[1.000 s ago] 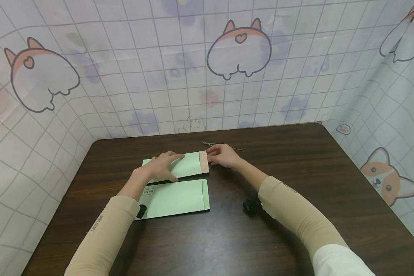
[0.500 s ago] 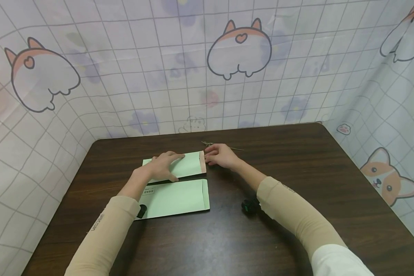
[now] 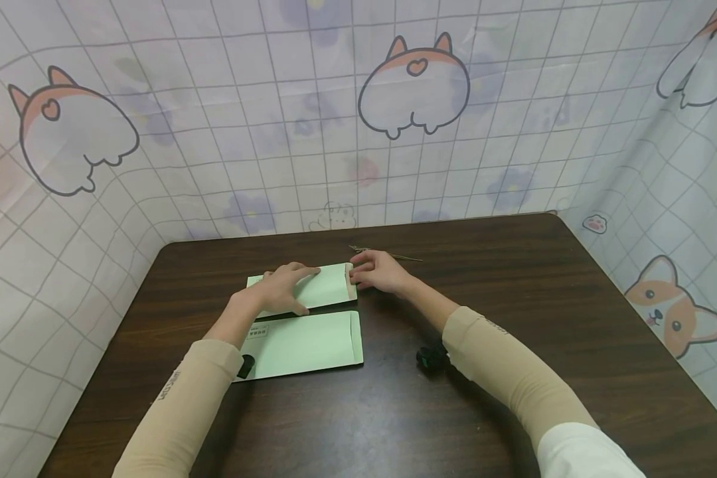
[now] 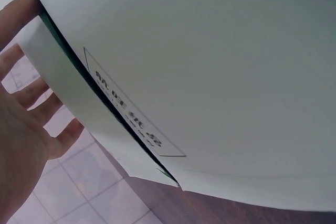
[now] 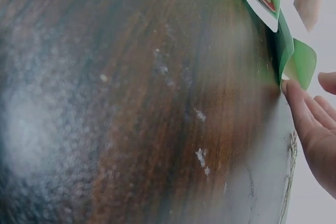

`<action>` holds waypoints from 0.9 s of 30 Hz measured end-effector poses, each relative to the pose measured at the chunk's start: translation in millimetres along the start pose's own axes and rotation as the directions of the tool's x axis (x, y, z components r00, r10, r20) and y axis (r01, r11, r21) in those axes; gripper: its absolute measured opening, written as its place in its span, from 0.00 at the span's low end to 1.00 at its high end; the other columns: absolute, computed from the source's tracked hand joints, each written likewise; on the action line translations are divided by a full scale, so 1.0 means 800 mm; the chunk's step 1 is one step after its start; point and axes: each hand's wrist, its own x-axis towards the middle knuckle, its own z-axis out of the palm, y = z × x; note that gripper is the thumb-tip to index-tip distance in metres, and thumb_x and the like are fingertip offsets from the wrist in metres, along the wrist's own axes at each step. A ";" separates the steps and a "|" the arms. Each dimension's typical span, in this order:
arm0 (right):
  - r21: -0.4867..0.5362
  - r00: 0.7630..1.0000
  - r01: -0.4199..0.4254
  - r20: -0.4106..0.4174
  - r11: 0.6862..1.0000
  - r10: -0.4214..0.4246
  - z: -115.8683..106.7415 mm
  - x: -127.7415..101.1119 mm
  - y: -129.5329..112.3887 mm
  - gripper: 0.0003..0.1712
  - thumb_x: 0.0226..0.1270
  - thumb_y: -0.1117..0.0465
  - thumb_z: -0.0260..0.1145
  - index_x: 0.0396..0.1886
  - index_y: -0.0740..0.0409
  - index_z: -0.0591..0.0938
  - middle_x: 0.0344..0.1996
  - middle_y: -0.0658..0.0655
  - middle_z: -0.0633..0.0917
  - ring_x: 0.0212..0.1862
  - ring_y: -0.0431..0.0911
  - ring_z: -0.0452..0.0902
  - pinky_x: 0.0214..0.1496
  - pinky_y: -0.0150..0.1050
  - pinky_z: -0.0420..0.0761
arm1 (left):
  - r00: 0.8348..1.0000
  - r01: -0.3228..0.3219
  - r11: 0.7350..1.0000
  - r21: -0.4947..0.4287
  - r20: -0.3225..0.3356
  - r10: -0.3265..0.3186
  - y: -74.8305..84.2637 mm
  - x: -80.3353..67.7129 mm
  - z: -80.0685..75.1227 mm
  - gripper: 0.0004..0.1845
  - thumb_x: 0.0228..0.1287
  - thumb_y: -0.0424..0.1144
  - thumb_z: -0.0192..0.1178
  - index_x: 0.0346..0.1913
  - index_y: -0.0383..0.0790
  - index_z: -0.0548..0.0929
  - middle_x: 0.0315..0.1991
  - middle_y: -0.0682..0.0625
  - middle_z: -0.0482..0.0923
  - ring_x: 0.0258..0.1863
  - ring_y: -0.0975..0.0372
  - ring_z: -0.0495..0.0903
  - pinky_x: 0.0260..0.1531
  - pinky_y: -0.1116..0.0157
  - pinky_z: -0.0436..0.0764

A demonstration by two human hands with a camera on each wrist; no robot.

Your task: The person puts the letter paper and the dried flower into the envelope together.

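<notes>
Head view, table: dark wood-grain top with rounded corners, set against a cloth backdrop printed with a grid and cartoon corgis.
Head view, far envelope: pale green paper, long and flat, lying on the table; its pinkish flap at the right end stands partly folded over.
Head view, near envelope: same green paper, lying flat just in front of the far one, small printed box near its left end.
Head view, left hand: fingers straight, palm down, pressing on the far envelope's left half.
Head view, right hand: fingertips at the flap on the envelope's right end; fingers gently bent, and whether they pinch or only push is unclear.
Head view, sprig: thin dry stem on the table just behind the right hand.
Head view, sleeves: beige, snug; black wrist cameras sit under both forearms.
Left wrist view, near envelope: fills the frame from very close, looks whitish, smooth and matte; printed box with characters shows clearly, unreadable from the head.
Left wrist view, left hand: fingers extended and spread, over the far envelope's edge.
Right wrist view, table: glossy grain with pale specks, unseen from above.
Right wrist view, flap: curled green paper edge, raised off the table.
Right wrist view, right hand: straight fingers, one fingertip touching the flap's base.
Right wrist view, sprig: lies beside the hand.
</notes>
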 end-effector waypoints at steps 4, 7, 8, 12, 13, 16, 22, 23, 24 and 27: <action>0.006 1.000 -0.003 0.003 1.000 0.003 0.000 0.000 0.000 0.24 0.75 0.71 0.62 0.67 0.73 0.71 0.56 0.72 0.82 0.57 0.59 0.83 0.54 0.48 0.83 | 1.000 -0.006 1.000 0.004 0.001 0.006 -0.001 0.000 0.001 0.50 0.59 0.47 0.76 0.81 0.48 0.60 0.77 0.38 0.57 0.75 0.41 0.57 0.65 0.27 0.51; 0.013 1.000 -0.008 0.008 1.000 0.008 0.001 0.000 0.000 0.25 0.74 0.71 0.63 0.67 0.72 0.71 0.56 0.71 0.82 0.57 0.58 0.83 0.54 0.48 0.84 | 1.000 -0.008 1.000 0.002 -0.001 0.008 -0.001 0.001 0.001 0.50 0.59 0.47 0.76 0.81 0.48 0.60 0.76 0.38 0.57 0.75 0.41 0.57 0.65 0.27 0.51; 0.015 1.000 -0.009 0.012 1.000 0.009 0.001 0.000 0.000 0.25 0.74 0.71 0.63 0.67 0.72 0.71 0.57 0.71 0.82 0.57 0.58 0.83 0.54 0.48 0.84 | 1.000 -0.007 1.000 0.001 -0.002 0.007 -0.001 0.001 0.001 0.50 0.59 0.47 0.76 0.81 0.48 0.60 0.76 0.37 0.57 0.75 0.41 0.57 0.65 0.27 0.51; 0.033 0.999 -0.009 0.044 0.999 0.007 0.000 -0.001 -0.001 0.26 0.74 0.71 0.63 0.69 0.72 0.70 0.58 0.72 0.81 0.57 0.59 0.83 0.54 0.47 0.83 | 1.000 -0.006 1.000 0.009 -0.004 0.006 -0.003 0.003 0.002 0.50 0.59 0.47 0.77 0.81 0.49 0.61 0.76 0.38 0.58 0.75 0.42 0.57 0.65 0.28 0.52; 0.039 0.998 -0.007 0.055 0.999 0.005 0.000 0.000 0.000 0.27 0.74 0.72 0.62 0.70 0.72 0.69 0.59 0.72 0.81 0.57 0.60 0.83 0.54 0.47 0.83 | 1.000 -0.005 1.000 0.012 -0.005 0.005 -0.003 0.003 0.003 0.50 0.59 0.48 0.77 0.81 0.49 0.61 0.76 0.38 0.58 0.75 0.42 0.57 0.65 0.28 0.52; 0.054 0.996 -0.005 0.087 0.999 0.000 -0.001 -0.001 -0.001 0.28 0.75 0.72 0.61 0.72 0.72 0.67 0.60 0.73 0.79 0.58 0.61 0.82 0.54 0.47 0.83 | 1.000 -0.001 1.000 0.015 -0.005 0.001 -0.004 0.003 0.003 0.50 0.59 0.48 0.77 0.81 0.50 0.61 0.77 0.38 0.58 0.75 0.41 0.57 0.65 0.28 0.52; 0.061 0.990 0.001 0.140 0.998 -0.010 -0.010 -0.003 0.001 0.29 0.76 0.71 0.61 0.72 0.72 0.65 0.62 0.73 0.78 0.60 0.60 0.80 0.57 0.48 0.82 | 1.000 0.000 1.000 0.014 -0.005 0.000 -0.004 0.003 0.003 0.50 0.59 0.47 0.77 0.81 0.50 0.61 0.77 0.38 0.58 0.75 0.41 0.57 0.65 0.27 0.51; 0.056 0.989 0.003 0.145 0.998 -0.011 -0.013 -0.004 0.002 0.28 0.77 0.71 0.61 0.72 0.72 0.66 0.62 0.73 0.78 0.59 0.60 0.80 0.57 0.49 0.82 | 1.000 -0.001 1.000 0.013 -0.004 0.001 -0.003 0.002 0.002 0.50 0.59 0.47 0.77 0.81 0.50 0.61 0.77 0.39 0.58 0.75 0.41 0.57 0.65 0.27 0.51; 0.046 0.989 0.004 0.148 0.999 -0.011 -0.016 -0.005 0.003 0.27 0.77 0.71 0.61 0.71 0.72 0.67 0.61 0.72 0.78 0.59 0.60 0.81 0.57 0.49 0.82 | 1.000 -0.003 1.000 0.010 -0.005 0.003 -0.003 0.002 0.002 0.50 0.59 0.47 0.77 0.81 0.50 0.61 0.77 0.38 0.58 0.75 0.41 0.57 0.65 0.27 0.51; 0.006 0.989 0.013 0.148 1.000 -0.014 -0.026 -0.008 0.005 0.24 0.77 0.70 0.61 0.68 0.73 0.71 0.59 0.72 0.79 0.56 0.60 0.82 0.56 0.49 0.83 | 1.000 -0.015 1.000 0.009 -0.006 0.015 -0.003 0.002 0.003 0.50 0.59 0.47 0.77 0.81 0.49 0.61 0.76 0.38 0.58 0.75 0.41 0.57 0.64 0.27 0.51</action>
